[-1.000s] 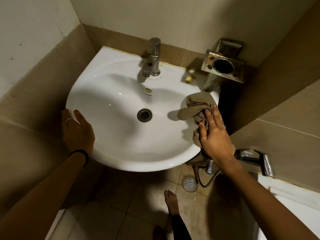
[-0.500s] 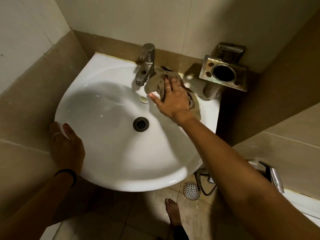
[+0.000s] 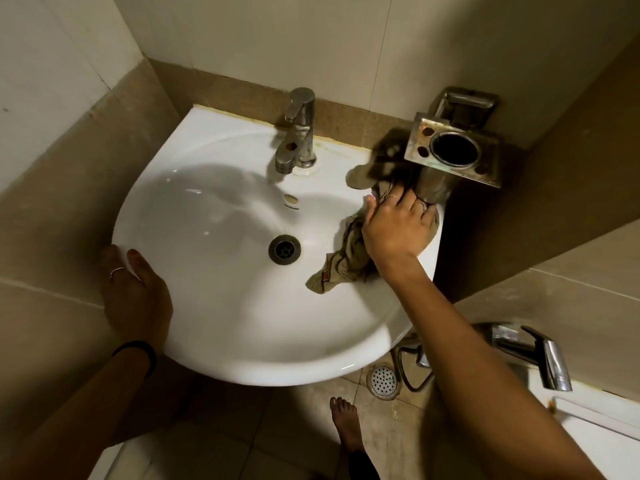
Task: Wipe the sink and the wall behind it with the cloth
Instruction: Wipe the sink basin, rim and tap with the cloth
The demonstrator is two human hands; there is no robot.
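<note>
A white corner sink [image 3: 214, 306] fills the middle of the view, with a round metal drain [image 3: 284, 249] and a chrome faucet [image 3: 298, 129] at its back. Behind it runs a tan tile band under the pale wall [image 3: 277, 36]. My right hand [image 3: 396, 228] presses a crumpled tan cloth [image 3: 341, 263] flat onto the sink's right rim, fingers reaching under a metal holder. The cloth's tail hangs into the basin. My left hand [image 3: 135, 296] grips the sink's left front edge.
A tarnished metal cup holder [image 3: 453, 154] juts from the wall over the sink's right back corner. A chrome tap [image 3: 533, 351] sticks out at lower right above a white tub edge [image 3: 595, 431]. Below are a floor drain [image 3: 383, 381] and my bare foot [image 3: 344, 420].
My right hand has slid the cloth from beside the faucet rightward to the rim under the cup holder. A second ago it was at the right front rim. The left hand stays put.
</note>
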